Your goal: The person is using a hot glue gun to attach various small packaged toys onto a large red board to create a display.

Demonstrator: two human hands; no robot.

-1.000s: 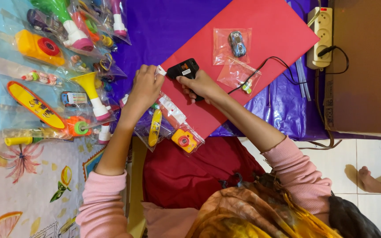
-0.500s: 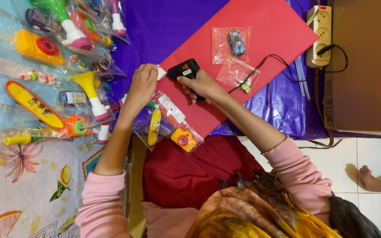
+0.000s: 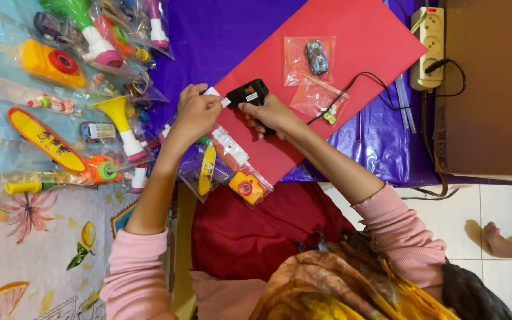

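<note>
Black glue gun lay over edge of red sheet, nozzle at small white tab. Right hand closed round gun grip. Left hand pinched tab w/ fingertips. Bagged toy camera just below hands; power strip far right.

The glue gun lay on the card sheet, between both hands. Two small bags sat right of it, a power strip beyond. Bagged toys lay left; one bag seemingly rested below the hands.
</note>
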